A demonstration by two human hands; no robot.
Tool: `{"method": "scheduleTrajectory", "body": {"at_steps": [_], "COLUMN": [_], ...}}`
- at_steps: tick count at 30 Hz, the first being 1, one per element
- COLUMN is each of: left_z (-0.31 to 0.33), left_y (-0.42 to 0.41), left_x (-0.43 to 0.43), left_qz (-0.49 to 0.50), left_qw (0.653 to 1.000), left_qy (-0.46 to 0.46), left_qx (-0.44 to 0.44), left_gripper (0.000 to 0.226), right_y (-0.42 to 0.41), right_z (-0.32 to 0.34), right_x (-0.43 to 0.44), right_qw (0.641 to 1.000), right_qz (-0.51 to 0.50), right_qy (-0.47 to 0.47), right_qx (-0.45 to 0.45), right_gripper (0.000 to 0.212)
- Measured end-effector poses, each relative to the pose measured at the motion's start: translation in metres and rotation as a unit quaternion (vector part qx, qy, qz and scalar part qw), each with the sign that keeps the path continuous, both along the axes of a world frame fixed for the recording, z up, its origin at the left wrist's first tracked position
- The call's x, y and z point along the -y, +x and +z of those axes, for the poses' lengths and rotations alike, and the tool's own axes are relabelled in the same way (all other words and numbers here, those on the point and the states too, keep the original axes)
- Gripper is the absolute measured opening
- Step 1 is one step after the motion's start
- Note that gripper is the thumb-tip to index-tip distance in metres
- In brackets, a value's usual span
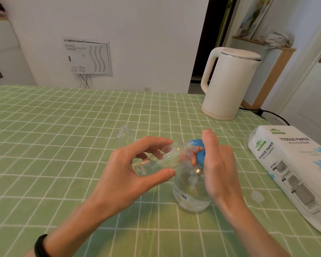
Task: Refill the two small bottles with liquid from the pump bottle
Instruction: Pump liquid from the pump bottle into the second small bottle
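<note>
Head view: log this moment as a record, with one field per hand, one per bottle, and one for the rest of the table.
left hand: holds a small bottle tilted nearly flat, its mouth at the blue pump head
right hand: grips the pump head
pump bottle: upright, clear liquid inside
small bottle fill: seems to hold some clear liquid
second small bottle: upright on the tablecloth behind the hands, uncapped, looks empty
rest: clear cap, tissue pack, white kettle
</note>
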State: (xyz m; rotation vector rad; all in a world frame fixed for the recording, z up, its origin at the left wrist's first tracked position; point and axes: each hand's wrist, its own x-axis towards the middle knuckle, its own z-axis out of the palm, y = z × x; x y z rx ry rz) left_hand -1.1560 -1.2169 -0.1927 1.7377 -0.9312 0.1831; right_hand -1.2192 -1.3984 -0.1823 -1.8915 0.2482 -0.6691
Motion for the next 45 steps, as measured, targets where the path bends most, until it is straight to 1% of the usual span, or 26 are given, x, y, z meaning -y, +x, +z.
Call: {"method": "scheduleTrajectory", "body": {"at_steps": [3,7,12,14,17,19,24,31,33,37,39,45], "left_z": [-0.0006,-0.0012,-0.0023,-0.0024,-0.0025,-0.0025,-0.0029,-0.0031,-0.0032,-0.0031,-0.0030,-0.0035], "left_y": [0.0002,0.0003,-0.0004,-0.0004,-0.0001,0.0002,0.0000,-0.0006,-0.0010,-0.0010,-0.0006,-0.0004], "left_x": [-0.0002,-0.0002,0.0005,0.0005,0.0005,0.0005,0.0008,0.0014,0.0019,0.0022,0.0019,0.0016], "left_qz": [-0.001,-0.001,-0.004,-0.004,-0.004,-0.003,-0.004,-0.002,-0.003,-0.004,-0.002,0.000], "left_qw": [1.000,1.000,1.000,1.000,1.000,1.000,1.000,1.000,1.000,1.000,1.000,1.000], "left_qy": [0.001,0.010,0.009,0.004,-0.001,-0.003,-0.003,0.010,0.006,-0.006,-0.006,-0.005], "left_qx": [0.000,0.002,0.000,-0.003,-0.003,-0.004,-0.002,0.004,0.001,-0.004,-0.005,-0.004], "left_gripper": [0.049,0.049,0.048,0.048,0.049,0.049,0.049,0.048,0.047,0.048,0.049,0.049], "right_y": [-0.0003,-0.0006,-0.0005,-0.0001,0.0014,0.0022,0.0016,0.0017,0.0014,0.0013,0.0017,0.0010], "right_z": [0.0013,0.0024,0.0014,0.0003,-0.0018,-0.0031,-0.0008,-0.0008,-0.0004,-0.0019,-0.0021,0.0007], "right_x": [0.0012,0.0027,0.0018,0.0019,0.0022,0.0024,0.0029,0.0051,0.0041,0.0028,0.0023,0.0020], "right_qw": [1.000,1.000,1.000,1.000,1.000,1.000,1.000,1.000,1.000,1.000,1.000,1.000], "right_qz": [0.004,-0.003,-0.008,-0.004,-0.002,-0.008,-0.006,-0.008,-0.004,-0.001,-0.005,0.003], "right_qy": [0.001,-0.016,-0.020,-0.008,-0.004,-0.003,0.002,-0.022,-0.012,0.003,-0.003,0.003], "right_qx": [-0.001,-0.015,-0.017,-0.010,-0.009,-0.009,0.000,-0.016,-0.020,-0.011,-0.004,-0.001], "right_gripper": [0.070,0.058,0.057,0.059,0.073,0.078,0.061,0.049,0.052,0.071,0.077,0.063]}}
